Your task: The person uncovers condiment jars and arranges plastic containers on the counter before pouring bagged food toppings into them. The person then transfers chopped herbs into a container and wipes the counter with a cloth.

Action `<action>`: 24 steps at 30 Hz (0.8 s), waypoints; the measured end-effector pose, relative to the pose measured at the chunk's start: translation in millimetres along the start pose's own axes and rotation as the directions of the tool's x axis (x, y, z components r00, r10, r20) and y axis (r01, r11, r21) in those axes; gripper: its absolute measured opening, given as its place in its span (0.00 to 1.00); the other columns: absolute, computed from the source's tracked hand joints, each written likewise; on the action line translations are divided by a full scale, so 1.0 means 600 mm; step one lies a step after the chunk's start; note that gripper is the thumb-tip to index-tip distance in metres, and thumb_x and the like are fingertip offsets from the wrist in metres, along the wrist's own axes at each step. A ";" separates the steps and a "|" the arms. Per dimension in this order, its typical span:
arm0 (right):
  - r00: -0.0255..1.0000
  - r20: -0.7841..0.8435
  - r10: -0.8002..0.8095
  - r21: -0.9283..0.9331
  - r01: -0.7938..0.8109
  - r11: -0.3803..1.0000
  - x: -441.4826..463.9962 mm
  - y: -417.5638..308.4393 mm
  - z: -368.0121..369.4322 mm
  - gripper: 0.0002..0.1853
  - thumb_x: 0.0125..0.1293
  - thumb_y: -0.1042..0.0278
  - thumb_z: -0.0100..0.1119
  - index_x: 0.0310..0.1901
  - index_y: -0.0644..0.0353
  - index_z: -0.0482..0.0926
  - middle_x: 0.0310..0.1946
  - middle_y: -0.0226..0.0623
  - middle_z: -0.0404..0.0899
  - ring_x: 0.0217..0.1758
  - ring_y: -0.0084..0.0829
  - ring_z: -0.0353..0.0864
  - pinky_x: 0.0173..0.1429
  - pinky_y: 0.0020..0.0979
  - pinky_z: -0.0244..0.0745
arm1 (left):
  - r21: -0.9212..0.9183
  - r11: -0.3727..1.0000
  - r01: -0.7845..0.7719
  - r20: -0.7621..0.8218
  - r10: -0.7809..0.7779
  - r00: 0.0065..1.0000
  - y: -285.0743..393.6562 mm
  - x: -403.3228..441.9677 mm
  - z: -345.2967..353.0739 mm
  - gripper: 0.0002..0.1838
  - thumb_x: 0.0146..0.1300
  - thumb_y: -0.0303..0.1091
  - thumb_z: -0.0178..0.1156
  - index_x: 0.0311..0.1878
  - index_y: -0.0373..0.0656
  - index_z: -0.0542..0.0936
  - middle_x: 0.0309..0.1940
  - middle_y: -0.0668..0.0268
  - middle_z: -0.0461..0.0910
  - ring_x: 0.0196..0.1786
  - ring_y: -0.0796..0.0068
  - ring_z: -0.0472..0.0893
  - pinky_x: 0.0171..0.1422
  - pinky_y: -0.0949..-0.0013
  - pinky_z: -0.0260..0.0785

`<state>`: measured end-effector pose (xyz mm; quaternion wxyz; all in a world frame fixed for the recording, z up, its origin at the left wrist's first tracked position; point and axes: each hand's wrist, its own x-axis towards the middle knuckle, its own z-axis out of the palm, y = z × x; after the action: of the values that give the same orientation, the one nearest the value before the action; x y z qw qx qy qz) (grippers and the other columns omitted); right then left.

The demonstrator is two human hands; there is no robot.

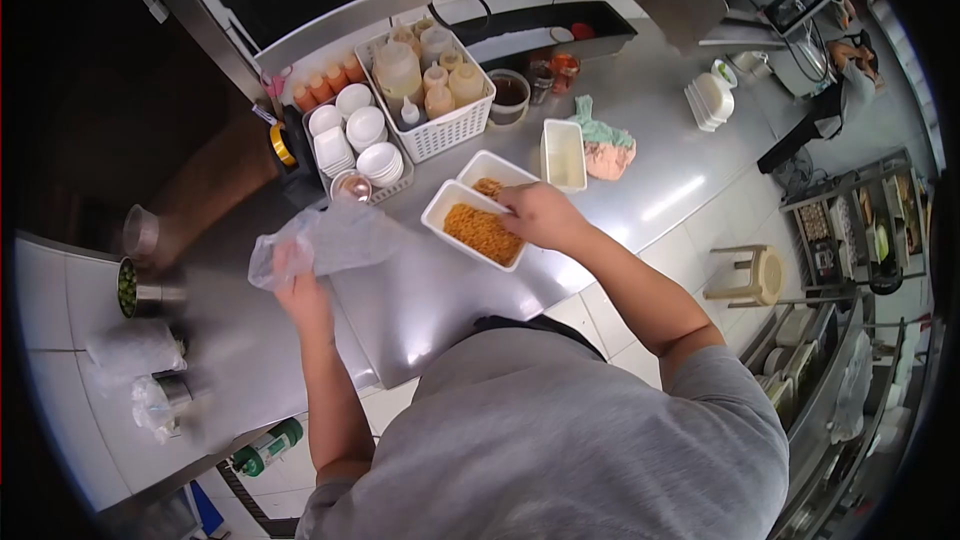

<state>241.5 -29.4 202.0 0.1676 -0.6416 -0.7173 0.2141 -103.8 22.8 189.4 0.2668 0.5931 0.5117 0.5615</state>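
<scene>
A thin clear plastic bag hangs crumpled from my left hand, whose fingers are closed on it over the counter's left half. My right hand grips the right side of a white rectangular container holding orange-brown crumbs. Its fingertips curl over the rim and are partly hidden. Just behind, and partly covered by it, is a second white container with some of the same crumbs. Near my right hand stands another pale rectangular container.
A white basket of squeeze bottles and a tray of small white bowls line the back. Beside them sit a pot of dark liquid and green and pink cloths. A person stands far right, beyond a stool.
</scene>
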 end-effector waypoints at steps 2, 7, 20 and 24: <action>0.999 -0.026 0.025 -0.008 -0.025 1.000 0.010 0.016 -0.047 0.07 0.53 0.67 0.58 0.31 0.61 0.77 0.27 0.49 0.79 0.35 0.50 0.79 0.41 0.45 0.73 | -0.121 0.987 0.109 -0.057 -0.117 0.991 -0.008 -0.015 0.018 0.11 0.66 0.29 0.55 0.47 0.32 0.76 0.44 0.64 0.76 0.50 0.75 0.72 0.59 0.72 0.62; 0.977 0.116 -0.179 0.002 0.180 0.984 0.013 0.034 -0.055 0.06 0.53 0.69 0.56 0.30 0.62 0.75 0.28 0.47 0.79 0.35 0.48 0.79 0.41 0.44 0.74 | -0.035 0.979 0.201 -0.169 -0.204 0.964 0.014 -0.043 0.040 0.11 0.67 0.30 0.55 0.47 0.33 0.76 0.44 0.65 0.76 0.49 0.76 0.72 0.57 0.74 0.62; 0.881 0.130 -0.456 0.059 0.452 0.890 0.002 0.019 0.094 0.07 0.56 0.66 0.57 0.34 0.60 0.77 0.37 0.42 0.78 0.43 0.41 0.77 0.47 0.40 0.73 | 0.042 0.961 0.273 -0.322 -0.246 0.914 0.074 -0.124 0.029 0.11 0.66 0.26 0.56 0.48 0.30 0.76 0.45 0.65 0.76 0.50 0.77 0.73 0.58 0.76 0.61; 0.752 0.168 -0.637 -0.091 0.655 0.750 -0.003 0.014 0.107 0.07 0.57 0.66 0.58 0.31 0.59 0.78 0.33 0.38 0.74 0.44 0.39 0.76 0.47 0.38 0.71 | 0.019 0.965 0.260 -0.360 -0.236 0.903 0.082 -0.128 0.027 0.10 0.66 0.27 0.55 0.47 0.32 0.76 0.42 0.67 0.75 0.47 0.79 0.71 0.55 0.77 0.61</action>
<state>215.8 -36.3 142.9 0.1390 -0.3490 -0.9175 0.1307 -61.5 -59.2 199.1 0.2196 0.4207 0.6411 0.6031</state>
